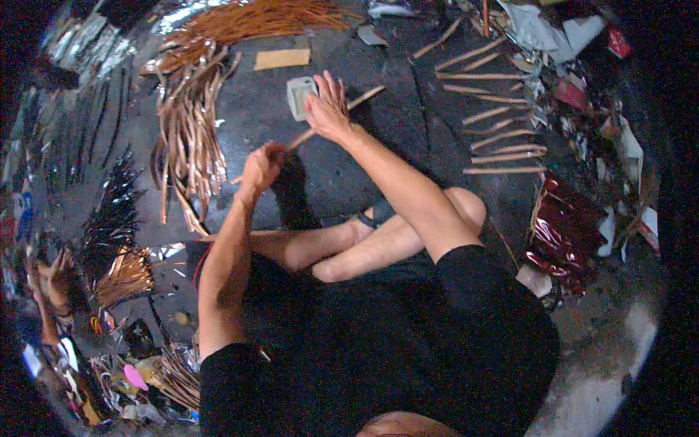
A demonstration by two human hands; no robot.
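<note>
In the head view, the left hand is closed around a slim brown strip slanting above the dark floor. The right hand lies across the same strip — fingers extended, slightly apart — beside a pale handheld device. Loose brown strips lie left; shorter pieces line the right.

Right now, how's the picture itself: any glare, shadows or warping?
Head view: the corners fall to black and shapes stretch toward the rim; white glare streaks the glossy dark red sheet; a dark shadow lies on the floor beside the left hand; grain speckles the black shirt.
</note>
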